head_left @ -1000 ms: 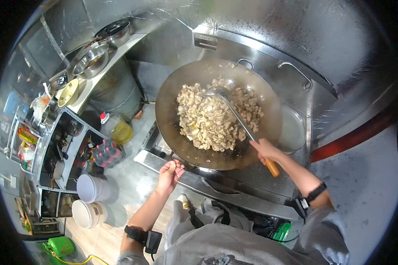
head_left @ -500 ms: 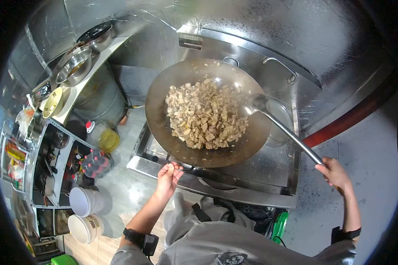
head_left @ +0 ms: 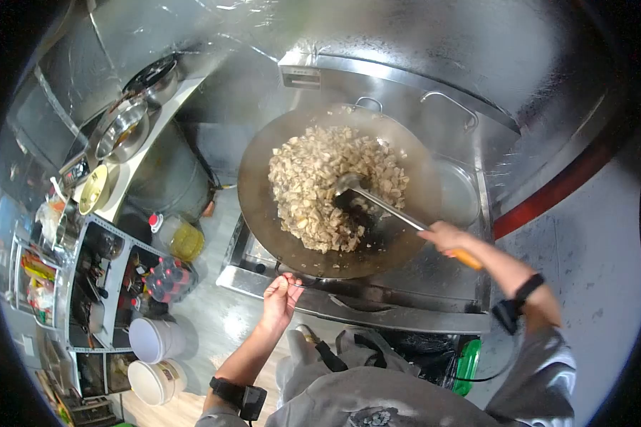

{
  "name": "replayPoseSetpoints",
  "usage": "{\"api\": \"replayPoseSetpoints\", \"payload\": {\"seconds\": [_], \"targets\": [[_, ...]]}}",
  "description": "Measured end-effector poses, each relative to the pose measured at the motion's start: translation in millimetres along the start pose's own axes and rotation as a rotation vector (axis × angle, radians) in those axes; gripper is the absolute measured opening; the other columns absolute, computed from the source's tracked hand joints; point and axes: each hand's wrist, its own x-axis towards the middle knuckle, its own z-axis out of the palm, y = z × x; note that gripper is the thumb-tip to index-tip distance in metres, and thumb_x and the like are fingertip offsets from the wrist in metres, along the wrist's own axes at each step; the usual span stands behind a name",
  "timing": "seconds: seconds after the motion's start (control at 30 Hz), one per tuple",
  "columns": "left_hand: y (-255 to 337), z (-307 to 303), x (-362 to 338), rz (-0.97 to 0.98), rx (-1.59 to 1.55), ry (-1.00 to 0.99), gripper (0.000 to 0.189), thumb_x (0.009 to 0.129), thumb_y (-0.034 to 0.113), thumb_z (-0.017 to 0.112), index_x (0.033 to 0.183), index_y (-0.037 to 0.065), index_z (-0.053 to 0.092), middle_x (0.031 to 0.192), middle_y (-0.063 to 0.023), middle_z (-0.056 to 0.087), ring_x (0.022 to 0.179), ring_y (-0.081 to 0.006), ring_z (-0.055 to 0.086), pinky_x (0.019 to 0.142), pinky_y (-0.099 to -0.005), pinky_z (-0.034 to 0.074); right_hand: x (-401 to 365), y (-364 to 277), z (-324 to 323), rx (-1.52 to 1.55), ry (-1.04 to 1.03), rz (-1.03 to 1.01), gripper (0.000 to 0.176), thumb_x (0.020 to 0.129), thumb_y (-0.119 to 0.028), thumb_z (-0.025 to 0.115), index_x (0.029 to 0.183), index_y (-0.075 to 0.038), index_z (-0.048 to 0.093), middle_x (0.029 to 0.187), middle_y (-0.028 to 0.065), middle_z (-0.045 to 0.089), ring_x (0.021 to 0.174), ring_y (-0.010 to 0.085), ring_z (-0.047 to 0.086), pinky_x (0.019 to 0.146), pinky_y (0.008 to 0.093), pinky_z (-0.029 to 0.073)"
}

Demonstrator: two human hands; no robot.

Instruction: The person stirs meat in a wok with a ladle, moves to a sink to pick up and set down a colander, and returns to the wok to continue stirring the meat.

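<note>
A large wok (head_left: 263,220) sits on the steel stove, holding a heap of chopped, light brown food pieces (head_left: 310,171). My right hand (head_left: 445,238) is closed around the handle of a metal ladle (head_left: 388,206), just below its orange grip end. The ladle's head rests in the food near the middle of the wok. At the wok's near edge, my left hand (head_left: 283,293) pinches the wok's wire handle. Steam hazes part of the wok.
To the left stand an oil jug (head_left: 181,238), pink bottles (head_left: 169,279), two white buckets (head_left: 153,340) and a shelf rack (head_left: 96,345). Metal bowls (head_left: 123,132) sit on a white ledge. A red pipe (head_left: 548,198) curves at right. A green object (head_left: 467,366) lies below the stove.
My right hand has moved left and up with the ladle, whose head went from the wok's right side into the middle of the food. A dark bare patch now shows among the pieces.
</note>
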Motion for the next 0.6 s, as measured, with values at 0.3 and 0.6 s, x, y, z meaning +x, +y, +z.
{"api": "replayPoseSetpoints", "payload": {"seconds": [0.3,0.6], "targets": [[-0.4,-2.2,1.2,-0.023,0.011,0.063,0.013,0.084,0.018,0.052,0.088,0.007,0.055,0.078,-0.0008,0.057,0.079,-0.0163,0.059,0.069,-0.0303,0.051,-49.6,-7.3,33.2,0.893,-0.264,-0.022,0.032,0.083,-0.032,0.054,0.067,-0.007,0.042,0.046,0.0009,0.039,0.033,0.0112,0.039,0.029,0.0290,0.033],[-1.3,-10.0,5.4,-0.013,-0.041,-0.084,0.014,0.084,0.018,0.051,0.087,0.005,0.054,0.081,-0.0036,0.056,0.081,-0.0163,0.056,0.073,-0.0308,0.050,21.5,-62.4,-4.4,0.814,0.188,-0.147,0.037,0.090,-0.039,0.034,0.081,-0.004,0.042,0.050,0.0027,0.044,0.038,0.0132,0.042,0.037,0.0279,0.040]]}}
